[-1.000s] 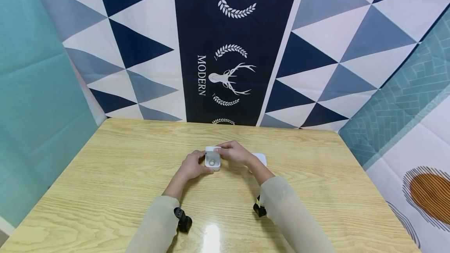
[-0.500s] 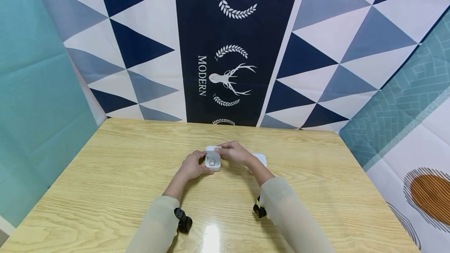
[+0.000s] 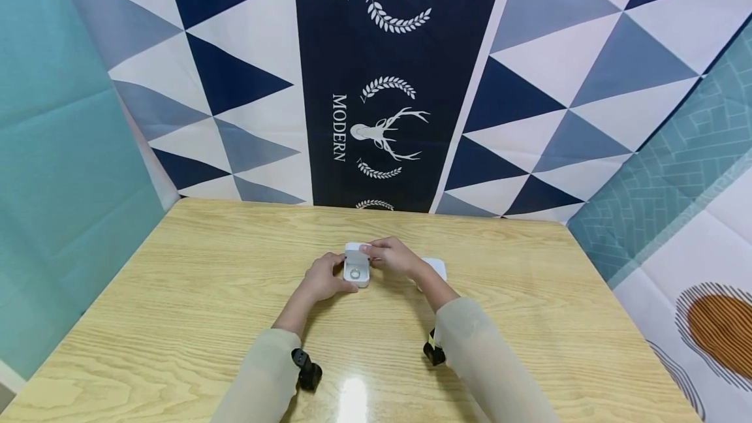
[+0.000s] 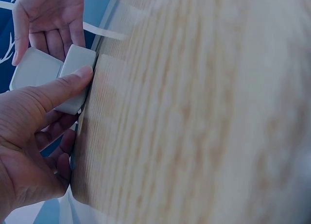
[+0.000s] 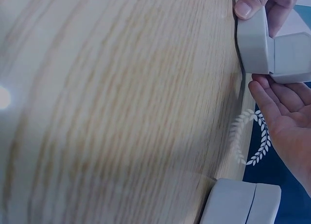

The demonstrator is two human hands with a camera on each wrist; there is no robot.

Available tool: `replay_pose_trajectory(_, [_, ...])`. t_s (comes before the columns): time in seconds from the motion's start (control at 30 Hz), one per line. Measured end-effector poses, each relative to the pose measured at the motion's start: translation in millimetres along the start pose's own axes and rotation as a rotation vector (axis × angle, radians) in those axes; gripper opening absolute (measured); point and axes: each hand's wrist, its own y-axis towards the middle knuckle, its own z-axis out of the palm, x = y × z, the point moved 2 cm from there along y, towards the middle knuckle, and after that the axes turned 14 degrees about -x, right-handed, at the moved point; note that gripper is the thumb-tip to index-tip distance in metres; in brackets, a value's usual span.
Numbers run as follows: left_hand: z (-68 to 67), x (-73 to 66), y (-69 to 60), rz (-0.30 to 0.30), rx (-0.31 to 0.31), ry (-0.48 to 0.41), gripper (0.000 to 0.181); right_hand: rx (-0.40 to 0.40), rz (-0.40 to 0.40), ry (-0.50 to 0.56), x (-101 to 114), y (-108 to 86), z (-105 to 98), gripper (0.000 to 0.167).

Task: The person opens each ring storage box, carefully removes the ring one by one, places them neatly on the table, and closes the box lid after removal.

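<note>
A small white ring box (image 3: pixel 356 282) stands on the table with its lid (image 3: pixel 354 258) raised. A ring (image 3: pixel 355 273) sits upright in its insert. My left hand (image 3: pixel 322 277) grips the base from the left, the thumb at the near side; in the left wrist view that thumb lies along the base (image 4: pixel 77 61). On the other side my right hand (image 3: pixel 392 256) holds the raised lid, its thumb on the lid's front. The right wrist view shows its fingers (image 5: pixel 291 95) beside the lid (image 5: pixel 292 54); the ring is hidden there.
A second white box (image 3: pixel 435 266), closed, stands on the wooden table (image 3: pixel 517 318) to the right, partly behind my right wrist. Its lid seam shows in the right wrist view on that box (image 5: pixel 238 202). A patterned cloth (image 3: pixel 252 168) hangs behind the table.
The lid of the ring box has tilted back a little further, with my right hand on it. My left hand keeps its grip on the base.
</note>
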Motion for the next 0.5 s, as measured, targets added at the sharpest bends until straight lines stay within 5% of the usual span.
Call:
replay_pose_trajectory(0.3, [0.2, -0.2, -0.3, -0.001, -0.002, -0.001, 0.074, 0.022, 0.013, 0.023, 19.1, -12.0, -2.5, 0.042])
replay_pose_trajectory(0.5, [-0.5, -0.7, -0.6, -0.006, 0.003, -0.003, 0.074, 0.001, -0.021, -0.017, 9.5, -7.2, -1.9, 0.043])
